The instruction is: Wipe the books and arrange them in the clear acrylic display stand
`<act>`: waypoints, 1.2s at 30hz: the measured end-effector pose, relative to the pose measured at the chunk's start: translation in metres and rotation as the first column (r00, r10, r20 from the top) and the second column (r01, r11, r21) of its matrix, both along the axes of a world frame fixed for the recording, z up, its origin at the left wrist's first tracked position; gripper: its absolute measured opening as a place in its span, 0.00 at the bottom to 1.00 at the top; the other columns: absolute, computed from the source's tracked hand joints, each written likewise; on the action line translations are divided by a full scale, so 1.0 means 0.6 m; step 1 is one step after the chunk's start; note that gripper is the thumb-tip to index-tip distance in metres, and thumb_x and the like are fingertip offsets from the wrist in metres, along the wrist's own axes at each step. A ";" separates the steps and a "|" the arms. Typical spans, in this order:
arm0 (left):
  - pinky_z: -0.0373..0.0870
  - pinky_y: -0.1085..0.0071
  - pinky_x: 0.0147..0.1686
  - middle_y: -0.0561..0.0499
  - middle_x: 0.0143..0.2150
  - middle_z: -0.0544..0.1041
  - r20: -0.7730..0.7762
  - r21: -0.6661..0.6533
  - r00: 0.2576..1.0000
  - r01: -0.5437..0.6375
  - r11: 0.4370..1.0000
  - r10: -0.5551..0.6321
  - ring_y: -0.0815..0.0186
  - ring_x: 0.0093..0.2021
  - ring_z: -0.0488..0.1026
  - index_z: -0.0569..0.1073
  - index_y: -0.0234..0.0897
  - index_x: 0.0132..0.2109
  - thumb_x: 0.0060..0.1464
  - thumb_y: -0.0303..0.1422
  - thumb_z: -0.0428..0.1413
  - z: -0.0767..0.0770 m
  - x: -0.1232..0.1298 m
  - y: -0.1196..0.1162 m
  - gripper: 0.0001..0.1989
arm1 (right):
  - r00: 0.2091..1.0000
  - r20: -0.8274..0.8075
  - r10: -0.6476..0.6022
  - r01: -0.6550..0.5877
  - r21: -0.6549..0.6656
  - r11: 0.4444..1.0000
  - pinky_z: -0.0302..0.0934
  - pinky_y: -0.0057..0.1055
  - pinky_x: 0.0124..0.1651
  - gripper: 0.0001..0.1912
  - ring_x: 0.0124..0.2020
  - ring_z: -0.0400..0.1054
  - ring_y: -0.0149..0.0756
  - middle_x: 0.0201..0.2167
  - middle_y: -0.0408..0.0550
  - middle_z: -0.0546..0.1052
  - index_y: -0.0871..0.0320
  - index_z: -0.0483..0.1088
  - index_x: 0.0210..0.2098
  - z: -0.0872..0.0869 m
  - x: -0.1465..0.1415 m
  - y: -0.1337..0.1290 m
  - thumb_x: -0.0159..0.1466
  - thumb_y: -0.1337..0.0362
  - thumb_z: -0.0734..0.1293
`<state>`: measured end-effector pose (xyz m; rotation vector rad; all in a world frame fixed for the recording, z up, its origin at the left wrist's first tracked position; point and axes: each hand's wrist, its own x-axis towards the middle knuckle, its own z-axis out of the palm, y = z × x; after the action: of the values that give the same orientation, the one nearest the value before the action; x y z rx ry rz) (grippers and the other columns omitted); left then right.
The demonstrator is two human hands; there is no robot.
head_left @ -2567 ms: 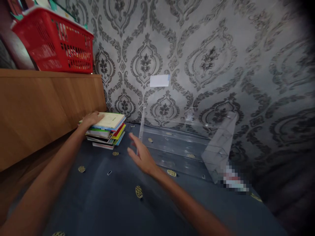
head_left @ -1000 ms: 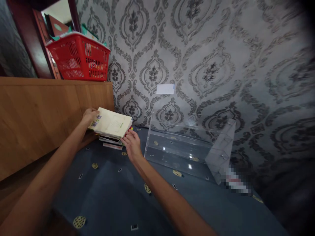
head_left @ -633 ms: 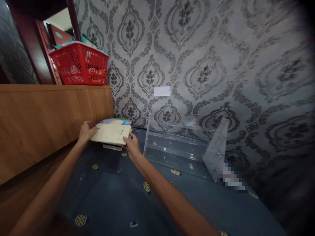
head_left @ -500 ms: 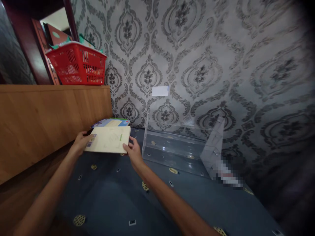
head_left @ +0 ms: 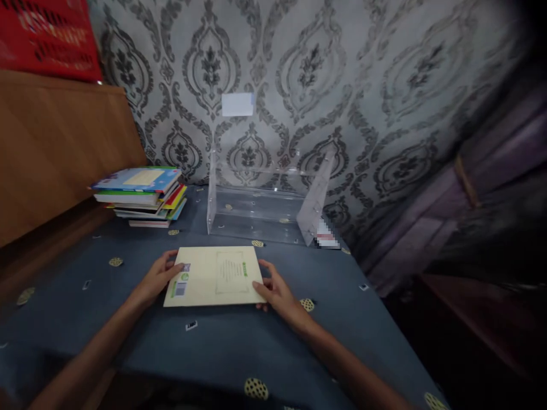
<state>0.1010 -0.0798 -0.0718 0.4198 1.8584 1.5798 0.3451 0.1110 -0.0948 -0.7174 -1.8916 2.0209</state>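
Observation:
Between my two hands is a cream-coloured book (head_left: 213, 276), its back cover with a barcode turned up. My left hand (head_left: 160, 277) grips its left edge, thumb on top. On the opposite edge my right hand (head_left: 276, 289) is closed, thumb over the cover and fingers underneath. The book is held over the dark blue patterned tablecloth (head_left: 222, 356). Behind it stands a clear acrylic rack (head_left: 256, 213) with slanted tiers and angled side panels. A stack of books (head_left: 141, 196) lies at the back left, a blue-covered one on top.
A wooden cabinet (head_left: 64, 148) borders the table on the left, with a red plastic basket (head_left: 51, 42) on it. Patterned wallpaper (head_left: 290, 68) rises behind, bearing a small white label (head_left: 237, 105). Beside the rack lies a blurred-out item (head_left: 327, 234). A purplish curtain (head_left: 482, 182) hangs at right.
Both hands have brought the cream book away from the stack, rightward and nearer to me. My view has turned right and down, so the stack, rack and curtain show more fully.

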 end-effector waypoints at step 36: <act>0.62 0.50 0.62 0.42 0.51 0.78 -0.849 -0.365 0.247 0.365 0.856 -0.467 0.50 0.54 0.72 0.73 0.43 0.57 0.66 0.39 0.43 -0.066 0.046 0.194 0.20 | 0.988 0.148 0.045 -0.150 0.846 0.512 0.48 0.55 0.72 0.27 0.72 0.52 0.50 0.69 0.59 0.62 0.59 0.62 0.67 -0.020 0.040 0.055 0.71 0.59 0.62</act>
<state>0.1287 0.0364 -0.1114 1.9495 2.2359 0.8250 0.3689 0.1443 -0.1066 -0.4188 -2.6524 0.7962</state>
